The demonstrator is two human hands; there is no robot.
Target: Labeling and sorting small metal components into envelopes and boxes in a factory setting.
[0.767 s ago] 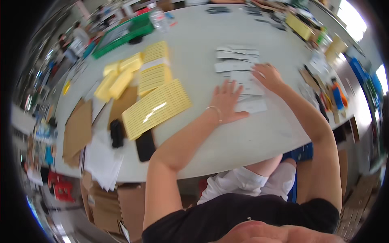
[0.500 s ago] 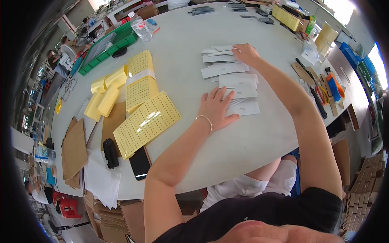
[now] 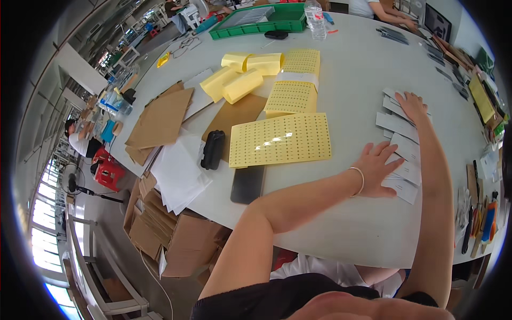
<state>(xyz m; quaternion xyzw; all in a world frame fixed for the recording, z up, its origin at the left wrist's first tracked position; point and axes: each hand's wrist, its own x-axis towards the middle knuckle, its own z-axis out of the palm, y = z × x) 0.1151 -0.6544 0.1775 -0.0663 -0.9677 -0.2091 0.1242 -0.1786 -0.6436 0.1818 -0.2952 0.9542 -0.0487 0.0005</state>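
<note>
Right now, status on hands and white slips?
Left hand spread at near end, right hand at far end. White slips overlapping, columned. Right forearm partly hides their right edge.

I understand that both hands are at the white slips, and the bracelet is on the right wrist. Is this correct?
Not entirely: the head view shows the bracelet on the left wrist, not the right. The left hand and right hand are both at the white slips.

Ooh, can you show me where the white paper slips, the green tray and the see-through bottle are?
White paper slips (image 3: 406,148): head view, on a slip midway along the row.
Green plastic tray (image 3: 240,33): head view, on its near wall.
Clear plastic bottle (image 3: 316,24): head view, on the middle of its body.
</note>
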